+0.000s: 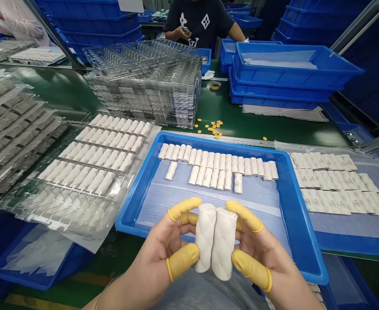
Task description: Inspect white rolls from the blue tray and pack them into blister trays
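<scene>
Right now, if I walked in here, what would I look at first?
You'd probably spot the two white rolls first, held upright between the left hand and right hand, their fingers capped in yellow cots. Just past them sits a big blue tray holding rows of more white rolls. Farther back, a tall stack of clear plastic trays stands on the green bench, with little yellow discs scattered beside it.

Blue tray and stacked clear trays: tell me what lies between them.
In the head view, small yellow discs lie scattered on the green bench top between the blue tray and the stacked clear plastic trays.
</scene>
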### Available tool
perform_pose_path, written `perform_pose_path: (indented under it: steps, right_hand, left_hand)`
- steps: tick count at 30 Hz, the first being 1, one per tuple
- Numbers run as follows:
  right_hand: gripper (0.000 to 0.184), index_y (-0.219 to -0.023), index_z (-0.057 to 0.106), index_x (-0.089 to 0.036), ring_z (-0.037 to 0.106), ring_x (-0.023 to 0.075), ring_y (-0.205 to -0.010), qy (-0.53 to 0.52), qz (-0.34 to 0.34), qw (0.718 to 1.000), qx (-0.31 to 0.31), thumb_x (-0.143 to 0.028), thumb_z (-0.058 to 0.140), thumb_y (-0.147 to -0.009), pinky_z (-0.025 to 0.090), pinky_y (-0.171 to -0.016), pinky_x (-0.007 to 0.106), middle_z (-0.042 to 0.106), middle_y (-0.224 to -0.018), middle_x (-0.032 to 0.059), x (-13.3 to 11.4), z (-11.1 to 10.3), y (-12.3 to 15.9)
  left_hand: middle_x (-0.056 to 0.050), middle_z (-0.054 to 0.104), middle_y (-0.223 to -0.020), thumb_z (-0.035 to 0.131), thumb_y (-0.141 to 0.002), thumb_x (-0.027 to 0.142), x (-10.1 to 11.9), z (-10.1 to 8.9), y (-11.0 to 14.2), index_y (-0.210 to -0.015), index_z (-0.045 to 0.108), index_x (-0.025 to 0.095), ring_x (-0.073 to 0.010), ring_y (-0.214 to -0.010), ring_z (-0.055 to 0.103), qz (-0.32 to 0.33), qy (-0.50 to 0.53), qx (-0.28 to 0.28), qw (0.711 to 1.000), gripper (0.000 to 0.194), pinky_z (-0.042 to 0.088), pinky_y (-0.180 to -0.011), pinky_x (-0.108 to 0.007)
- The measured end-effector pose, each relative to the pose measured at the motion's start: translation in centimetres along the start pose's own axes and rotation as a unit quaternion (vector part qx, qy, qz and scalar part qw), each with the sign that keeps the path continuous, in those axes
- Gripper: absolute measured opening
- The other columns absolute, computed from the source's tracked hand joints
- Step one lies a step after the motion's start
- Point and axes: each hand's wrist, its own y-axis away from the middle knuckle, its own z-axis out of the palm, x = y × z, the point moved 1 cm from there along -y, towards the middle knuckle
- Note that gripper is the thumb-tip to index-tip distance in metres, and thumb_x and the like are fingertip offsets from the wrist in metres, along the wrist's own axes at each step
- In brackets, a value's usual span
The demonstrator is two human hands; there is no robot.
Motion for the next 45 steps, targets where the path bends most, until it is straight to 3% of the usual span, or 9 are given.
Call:
perform_pose_path:
  steps: [4,9,15,22,24,29,36,41,45]
  right_hand:
    - [0.058,-0.135,0.055,-0.049,0.069,0.0117,-0.074,0.004,0.009,0.999,0.03,-0.034,0.081,-0.086,0.056,-0.07,0.029,0.057,-0.137,0.0009,0.24,-0.14,-0.03]
    - [0.059,-0.133,0.057,-0.048,0.071,0.0132,-0.072,-0.003,0.009,0.999,0.039,-0.033,0.084,-0.084,0.057,-0.067,0.029,0.065,-0.124,0.0014,0.28,0.07,-0.3]
    - [0.051,-0.137,0.053,-0.047,0.063,0.0252,-0.115,0.018,-0.025,0.999,0.04,-0.036,0.075,-0.091,0.058,-0.08,0.034,0.065,-0.13,0.0038,-0.04,0.0,-0.27]
    - [0.045,-0.135,0.056,-0.045,0.06,0.026,-0.121,0.033,-0.033,0.998,0.038,-0.039,0.071,-0.093,0.054,-0.095,0.039,0.069,-0.126,0.0025,-0.22,0.02,-0.43]
    - [0.044,-0.134,0.058,-0.045,0.063,0.0247,-0.114,0.044,-0.038,0.997,0.046,-0.038,0.072,-0.093,0.054,-0.095,0.038,0.066,-0.13,0.0021,-0.22,0.04,-0.43]
    - [0.054,-0.134,0.056,-0.047,0.069,0.0144,-0.07,-0.001,-0.004,0.999,0.04,-0.036,0.08,-0.087,0.057,-0.065,0.03,0.066,-0.124,0.0025,0.29,0.02,-0.26]
    - [0.048,-0.135,0.056,-0.045,0.064,0.026,-0.112,0.022,-0.032,0.998,0.054,-0.038,0.073,-0.092,0.059,-0.076,0.033,0.065,-0.129,0.0047,0.21,0.07,-0.58]
    - [0.042,-0.135,0.055,-0.047,0.067,0.0229,-0.104,0.033,-0.023,0.998,0.045,-0.038,0.067,-0.096,0.059,-0.078,0.033,0.067,-0.126,0.0035,-0.14,0.17,-0.49]
    - [0.055,-0.135,0.056,-0.049,0.067,0.0184,-0.092,0.075,-0.029,0.995,0.054,-0.038,0.08,-0.086,0.06,-0.074,0.028,0.064,-0.122,0.0019,0.41,0.21,-0.45]
  left_hand:
    - [-0.004,0.06,-0.116,0.073,-0.088,0.02,-0.22,0.31,-0.08,-0.136,0.053,0.043,-0.0161,-0.091,0.064,-0.018,0.016,-0.012,1.0,0.057,0.058,-0.072,-0.027]
    - [-0.003,0.059,-0.114,0.073,-0.088,0.019,-0.33,0.48,-0.3,-0.134,0.052,0.043,-0.0138,-0.082,0.067,-0.026,0.04,-0.025,0.999,0.057,0.057,-0.067,-0.025]
    - [-0.004,0.067,-0.113,0.069,-0.09,0.021,0.08,-0.03,-0.12,-0.136,0.055,0.039,-0.0169,-0.095,0.064,-0.013,0.041,-0.006,0.999,0.052,0.056,-0.077,-0.026]
    - [-0.003,0.071,-0.111,0.064,-0.094,0.022,0.24,-0.24,-0.04,-0.135,0.06,0.039,-0.0192,-0.104,0.063,-0.014,0.011,0.0,1.0,0.045,0.054,-0.089,-0.03]
    - [-0.004,0.068,-0.114,0.066,-0.093,0.022,0.17,-0.14,-0.03,-0.134,0.06,0.04,-0.019,-0.099,0.065,-0.018,0.014,-0.003,1.0,0.046,0.056,-0.081,-0.028]
    - [-0.003,0.062,-0.113,0.073,-0.087,0.018,-0.29,0.03,-0.07,-0.137,0.055,0.042,-0.0117,-0.075,0.068,-0.04,0.047,-0.026,0.998,0.058,0.057,-0.069,-0.026]
    - [-0.005,0.067,-0.113,0.07,-0.09,0.021,0.12,-0.15,-0.12,-0.138,0.055,0.041,-0.0202,-0.102,0.064,-0.02,0.011,0.013,1.0,0.053,0.057,-0.081,-0.03]
    - [-0.005,0.07,-0.117,0.062,-0.096,0.021,0.28,-0.14,-0.22,-0.139,0.055,0.039,-0.0204,-0.105,0.066,-0.022,0.004,0.012,1.0,0.047,0.055,-0.088,-0.032]
    - [-0.005,0.07,-0.122,0.07,-0.09,0.025,-0.31,-0.02,-0.19,-0.138,0.053,0.041,-0.0209,-0.103,0.068,-0.023,-0.01,0.011,1.0,0.053,0.057,-0.082,-0.03]
